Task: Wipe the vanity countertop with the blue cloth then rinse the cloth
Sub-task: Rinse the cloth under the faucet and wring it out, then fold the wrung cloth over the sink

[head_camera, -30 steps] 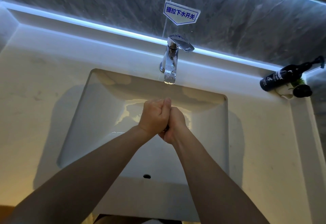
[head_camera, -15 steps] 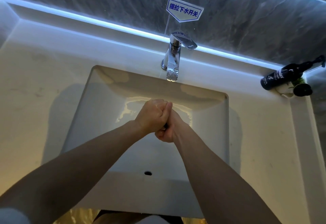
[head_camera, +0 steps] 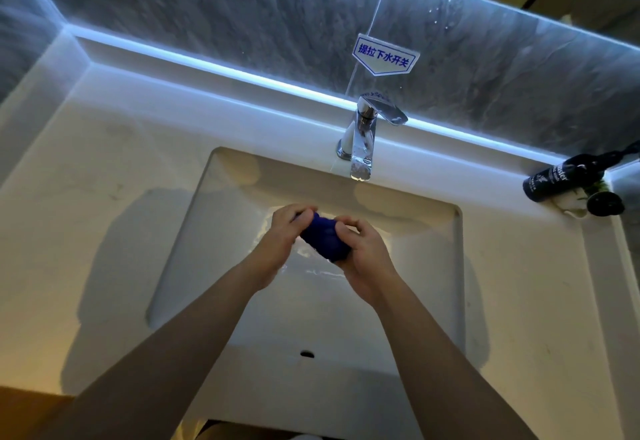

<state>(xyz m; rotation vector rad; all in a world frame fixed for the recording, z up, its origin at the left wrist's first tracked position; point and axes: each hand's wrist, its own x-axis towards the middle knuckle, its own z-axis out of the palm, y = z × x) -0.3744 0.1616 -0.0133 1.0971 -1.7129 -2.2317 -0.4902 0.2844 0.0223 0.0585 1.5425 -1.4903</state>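
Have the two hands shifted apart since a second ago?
Yes. The left hand and right hand, earlier pressed together below the faucet, have opened apart, exposing the blue cloth.

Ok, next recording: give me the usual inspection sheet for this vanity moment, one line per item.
Surface: pale vanity countertop around a rectangular sink basin; water glints on the basin floor.
Job's things: blue cloth, bunched up, held over the basin below the faucet; no running stream can be made out.
Clutter: dark pump bottle lying in the far right corner, beside a small dark round object and something white.
Grippers: left hand and right hand both closed on the cloth.
Cables: nothing seen.
Surroundings: grey marbled wall, lit strip along its base, sign with blue characters above the faucet.
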